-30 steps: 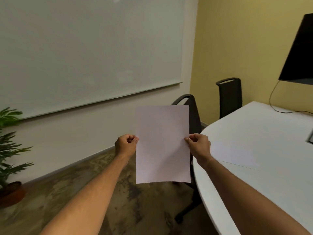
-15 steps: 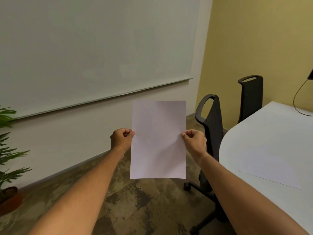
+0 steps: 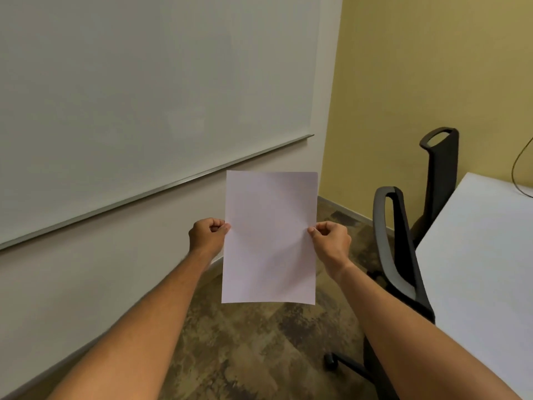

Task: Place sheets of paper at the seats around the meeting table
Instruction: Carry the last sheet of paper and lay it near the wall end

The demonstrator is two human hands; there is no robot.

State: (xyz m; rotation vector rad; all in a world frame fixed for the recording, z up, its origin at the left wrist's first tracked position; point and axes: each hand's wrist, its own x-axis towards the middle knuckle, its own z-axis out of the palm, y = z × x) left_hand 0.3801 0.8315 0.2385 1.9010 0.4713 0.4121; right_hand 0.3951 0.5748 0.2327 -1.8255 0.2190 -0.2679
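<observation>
Head-worn view, forward and downward.

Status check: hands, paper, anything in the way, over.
Both hands, left and right, pinch the sheet upright. Table to the right. Nearest chair between.

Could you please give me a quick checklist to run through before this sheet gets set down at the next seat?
1. Sheet held: ok, the left hand and right hand each pinch a side edge.
2. Sheet flat and unfolded: ok, only slight ripples.
3. Sheet over the table: not ok, it hangs over the floor, left of the table.
4. Seat to serve in view: ok, the near chair and far chair stand at the table's edge.
5. Table spot by the near chair bare: ok for the part in view.
6. One sheet or several in the hands: cannot tell.
</observation>
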